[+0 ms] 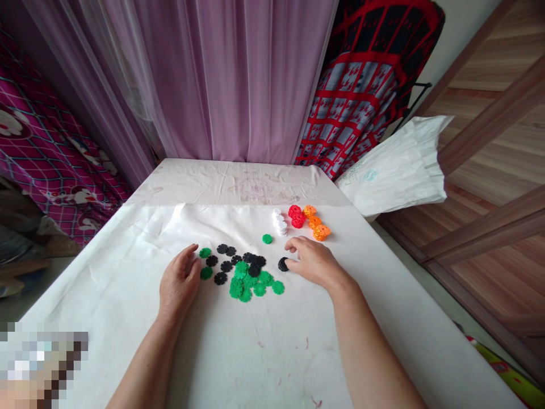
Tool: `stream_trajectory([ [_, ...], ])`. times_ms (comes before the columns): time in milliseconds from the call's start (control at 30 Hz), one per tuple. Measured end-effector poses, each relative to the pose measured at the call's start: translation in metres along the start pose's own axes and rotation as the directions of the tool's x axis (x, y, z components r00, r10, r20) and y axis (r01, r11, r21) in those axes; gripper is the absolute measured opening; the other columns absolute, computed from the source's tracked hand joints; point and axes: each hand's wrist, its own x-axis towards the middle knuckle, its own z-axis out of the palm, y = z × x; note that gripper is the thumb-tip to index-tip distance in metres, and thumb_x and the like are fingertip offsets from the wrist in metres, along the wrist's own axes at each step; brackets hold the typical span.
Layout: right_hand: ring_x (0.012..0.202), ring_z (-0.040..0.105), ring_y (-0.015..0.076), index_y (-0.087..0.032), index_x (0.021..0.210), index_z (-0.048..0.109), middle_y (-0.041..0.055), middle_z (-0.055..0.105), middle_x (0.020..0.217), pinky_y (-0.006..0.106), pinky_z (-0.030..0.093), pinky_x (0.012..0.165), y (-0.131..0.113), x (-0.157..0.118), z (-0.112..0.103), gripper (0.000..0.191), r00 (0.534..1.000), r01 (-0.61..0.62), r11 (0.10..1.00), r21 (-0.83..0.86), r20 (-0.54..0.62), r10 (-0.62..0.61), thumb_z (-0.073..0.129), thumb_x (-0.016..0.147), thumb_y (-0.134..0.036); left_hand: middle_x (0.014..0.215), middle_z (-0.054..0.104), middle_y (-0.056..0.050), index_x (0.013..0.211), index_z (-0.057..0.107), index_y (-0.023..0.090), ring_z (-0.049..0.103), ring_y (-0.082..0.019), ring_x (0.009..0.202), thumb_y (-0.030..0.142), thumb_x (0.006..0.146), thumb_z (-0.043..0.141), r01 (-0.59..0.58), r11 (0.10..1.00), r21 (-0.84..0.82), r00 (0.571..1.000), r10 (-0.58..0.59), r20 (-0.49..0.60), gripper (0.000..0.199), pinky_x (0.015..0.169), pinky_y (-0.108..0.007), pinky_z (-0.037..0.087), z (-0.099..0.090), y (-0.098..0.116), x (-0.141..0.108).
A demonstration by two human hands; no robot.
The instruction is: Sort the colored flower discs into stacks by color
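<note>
On the white cloth lie flat, notched plastic snowflake discs in several colours. My left hand (179, 278) rests at the left end of the loose discs, thumb and fingers apart, holding nothing I can see. Close to its fingertips are a few green discs (205, 273) and black discs (220, 278). My right hand (315, 260) is beside a small pile of black discs (283, 264), its thumb at the pile's edge and its forefinger raised away from the thumb. Between both hands, green discs (259, 289) lie in an overlapping heap, with more black discs (254, 265) along its upper side.
Beyond my right hand stand grouped white discs (280, 222), red discs (297, 216) and orange discs (321, 232). A single green disc (267, 239) lies apart. A white bag (400, 167) hangs by the table's right edge. Purple curtains (238, 79) close off the far side.
</note>
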Motion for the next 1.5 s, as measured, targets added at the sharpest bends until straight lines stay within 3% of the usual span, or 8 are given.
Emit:
stream_trajectory([
  [167, 0.08, 0.063, 0.0145, -0.025, 0.082, 0.07, -0.0019, 0.072, 0.09, 0.025, 0.038, 0.07, 0.002, -0.025, 0.001, 0.015, 1.0, -0.027, 0.999, 0.028, 0.001, 0.027, 0.057, 0.081, -0.016, 0.107, 0.074, -0.004, 0.118, 0.067, 0.026, 0.069, -0.022, 0.097, 0.036, 0.084, 0.048, 0.005, 1.0, 0.016, 1.0, -0.005, 0.003, 0.041, 0.09, -0.036, 0.054, 0.0, 0.001, 0.0],
  [300, 0.08, 0.066, 0.0157, -0.026, 0.101, 0.071, -0.0011, 0.073, 0.094, 0.025, 0.042, 0.072, 0.0, -0.048, 0.027, 0.024, 0.992, -0.012, 0.993, 0.119, 0.123, -0.003, 0.067, 0.078, -0.026, 0.109, 0.073, -0.005, 0.119, 0.067, 0.025, 0.068, -0.022, 0.1, 0.037, 0.084, 0.047, 0.006, 1.0, 0.022, 1.0, -0.007, 0.012, 0.042, 0.092, -0.037, 0.053, 0.001, 0.002, 0.001],
  [467, 0.091, 0.067, 0.0163, -0.023, 0.105, 0.069, 0.0023, 0.071, 0.104, 0.025, 0.044, 0.078, -0.012, -0.054, 0.055, 0.024, 0.998, -0.011, 0.996, 0.088, 0.06, 0.006, 0.063, 0.082, -0.023, 0.109, 0.074, -0.006, 0.119, 0.067, 0.025, 0.068, -0.023, 0.102, 0.036, 0.084, 0.047, -0.013, 1.0, 0.018, 1.0, 0.012, 0.01, 0.042, 0.094, -0.038, 0.053, 0.002, -0.001, 0.002],
  [700, 0.084, 0.067, 0.0167, -0.023, 0.098, 0.069, 0.0015, 0.072, 0.095, 0.025, 0.042, 0.071, -0.01, -0.054, 0.049, 0.02, 0.999, 0.013, 0.999, 0.05, 0.042, -0.015, 0.064, 0.079, -0.024, 0.105, 0.074, -0.004, 0.117, 0.068, 0.025, 0.068, -0.022, 0.1, 0.034, 0.084, 0.05, -0.037, 0.999, 0.014, 0.999, 0.037, -0.004, 0.039, 0.093, -0.035, 0.053, 0.003, -0.004, 0.002],
  [900, 0.077, 0.064, 0.015, -0.024, 0.097, 0.069, -0.0005, 0.071, 0.091, 0.026, 0.042, 0.071, -0.001, -0.001, 0.015, 0.02, 0.983, 0.035, 0.997, 0.076, -0.185, -0.02, 0.067, 0.078, -0.029, 0.104, 0.074, -0.004, 0.119, 0.067, 0.027, 0.068, -0.021, 0.101, 0.033, 0.085, 0.05, -0.034, 0.999, 0.025, 0.999, 0.034, 0.007, 0.038, 0.094, -0.036, 0.053, 0.004, -0.005, 0.003],
  [1100, 0.092, 0.066, 0.0189, -0.023, 0.1, 0.07, 0.0021, 0.074, 0.097, 0.026, 0.042, 0.073, -0.013, 0.068, 0.019, 0.021, 0.997, 0.035, 0.999, -0.042, -0.069, -0.038, 0.069, 0.08, -0.03, 0.107, 0.074, -0.005, 0.118, 0.067, 0.026, 0.068, -0.022, 0.103, 0.034, 0.086, 0.049, -0.032, 0.999, 0.011, 0.999, 0.032, 0.007, 0.038, 0.095, -0.038, 0.052, 0.005, -0.007, 0.002],
  [1300, 0.097, 0.066, 0.0203, -0.022, 0.1, 0.071, 0.0032, 0.075, 0.098, 0.027, 0.042, 0.072, -0.015, 0.078, 0.033, 0.02, 0.997, 0.063, 0.995, -0.074, -0.033, -0.066, 0.067, 0.082, -0.029, 0.11, 0.074, -0.005, 0.121, 0.066, 0.026, 0.067, -0.022, 0.104, 0.034, 0.086, 0.049, -0.039, 0.999, 0.014, 0.999, 0.039, 0.011, 0.039, 0.097, -0.038, 0.051, 0.005, -0.008, 0.002],
  [1500, 0.091, 0.066, 0.0179, -0.023, 0.101, 0.07, 0.0005, 0.074, 0.094, 0.026, 0.04, 0.072, -0.005, 0.061, 0.024, 0.019, 0.991, 0.079, 0.997, 0.013, -0.113, -0.078, 0.067, 0.082, -0.025, 0.108, 0.074, -0.004, 0.118, 0.067, 0.026, 0.068, -0.022, 0.103, 0.032, 0.085, 0.05, -0.038, 0.999, 0.009, 0.999, 0.038, 0.003, 0.038, 0.095, -0.037, 0.052, 0.005, -0.007, 0.003],
])
